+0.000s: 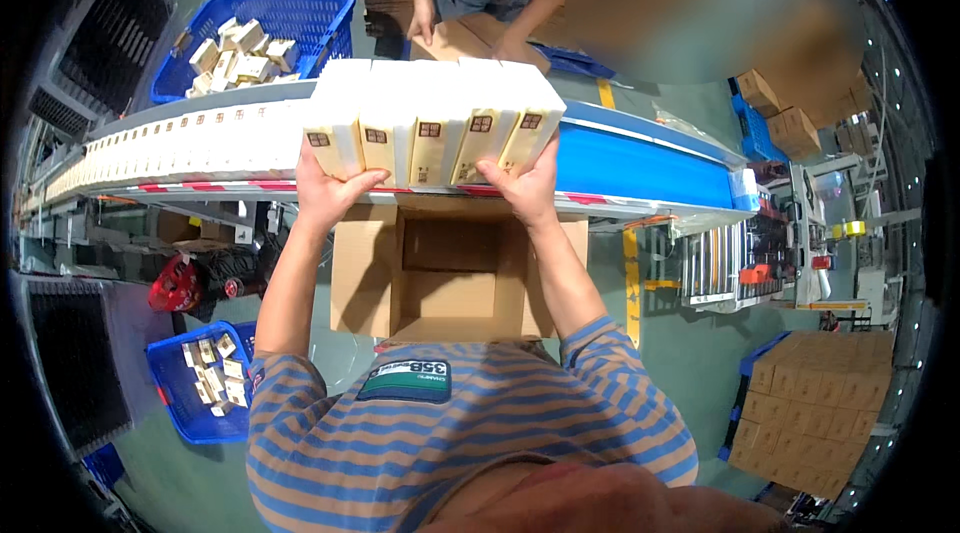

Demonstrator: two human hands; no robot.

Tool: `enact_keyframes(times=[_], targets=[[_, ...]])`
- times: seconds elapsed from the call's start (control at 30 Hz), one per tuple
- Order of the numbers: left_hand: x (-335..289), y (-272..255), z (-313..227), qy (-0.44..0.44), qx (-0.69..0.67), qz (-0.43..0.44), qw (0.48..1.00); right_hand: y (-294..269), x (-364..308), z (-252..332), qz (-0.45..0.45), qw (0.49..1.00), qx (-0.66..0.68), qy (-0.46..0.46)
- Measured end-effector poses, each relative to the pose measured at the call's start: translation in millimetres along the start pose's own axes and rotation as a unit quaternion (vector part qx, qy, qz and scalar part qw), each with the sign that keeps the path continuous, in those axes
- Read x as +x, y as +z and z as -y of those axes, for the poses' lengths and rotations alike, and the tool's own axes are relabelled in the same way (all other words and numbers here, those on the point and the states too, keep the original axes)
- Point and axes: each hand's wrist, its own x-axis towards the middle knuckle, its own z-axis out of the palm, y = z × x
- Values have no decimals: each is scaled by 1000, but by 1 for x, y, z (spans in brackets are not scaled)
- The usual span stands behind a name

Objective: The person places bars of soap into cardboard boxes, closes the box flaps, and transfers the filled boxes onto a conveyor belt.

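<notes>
Between my two hands a row of several cream-and-white small cartons (430, 123) is squeezed together, over the conveyor's near edge. My left hand (335, 188) is closed on the row's left end, its thumb along the near face. At the other end my right hand (525, 183) grips the same row, thumb in front. Just below them, close to my body, sits an open cardboard box (445, 308) with its flaps spread; the part of its inside that shows holds nothing. Both forearms pass over its sides. The cartons' undersides are hidden.
A long line of matching cartons (180, 143) stands on the conveyor (640, 168) to the left. Blue baskets (330, 18) hold loose cartons. Across the belt, a co-worker handles a cardboard box (475, 38). Stacked cardboard boxes (815, 403) and a roller conveyor (715, 268) stand right.
</notes>
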Motion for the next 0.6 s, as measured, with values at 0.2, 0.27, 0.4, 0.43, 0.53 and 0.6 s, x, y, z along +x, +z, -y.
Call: enact_keyframes(times=[0.2,0.27,0.4,0.43,0.53,0.6], targets=[[-2,4,-10,-48,6,36,998,-2,-12,8,-8,998,-53,46],[4,2,-1,-81,90,56,991,6,-9,15,25,986,-146,80],[25,10,83,-203,206,147,946,6,20,-56,150,893,-351,240],[31,14,93,-190,216,152,946,0,27,-72,152,898,-355,209],[52,33,76,-178,93,188,961,-22,41,-100,103,954,-174,224],[55,36,53,-265,-60,191,943,-24,43,-87,79,951,-53,294]])
